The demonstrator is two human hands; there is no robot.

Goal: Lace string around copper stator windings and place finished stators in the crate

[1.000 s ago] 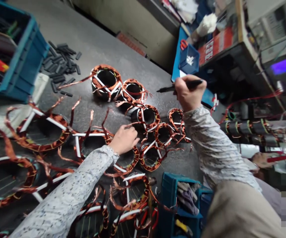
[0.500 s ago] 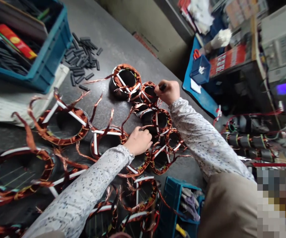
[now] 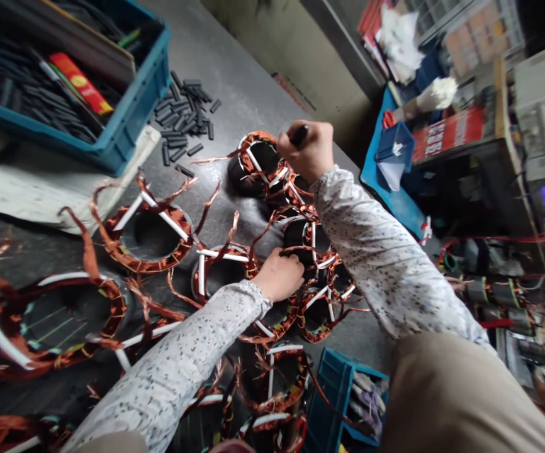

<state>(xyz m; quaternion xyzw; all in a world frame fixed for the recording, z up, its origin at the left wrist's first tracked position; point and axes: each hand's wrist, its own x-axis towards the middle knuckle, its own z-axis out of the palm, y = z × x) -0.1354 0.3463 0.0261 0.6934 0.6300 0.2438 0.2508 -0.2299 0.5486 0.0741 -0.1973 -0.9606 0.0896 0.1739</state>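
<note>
1. At least ten copper-wound stators point(image 3: 159, 262) spread from four, through nine, to twelve o'clock.
2. One black marker point(image 3: 299, 134) sits near twelve, your right hand point(image 3: 309, 149) closed firmly round it, beside the topmost stator point(image 3: 243, 179).
3. Your left hand point(image 3: 280, 275), mid-view, curls over stators; fingertips hidden, so I cannot tell its hold.
4. Three blue containers point(image 3: 140, 107): ten, two, five o'clock.

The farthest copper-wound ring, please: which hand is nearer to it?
Right: the right hand is at the right edge of the ring; the left hand is lower in view.
</note>
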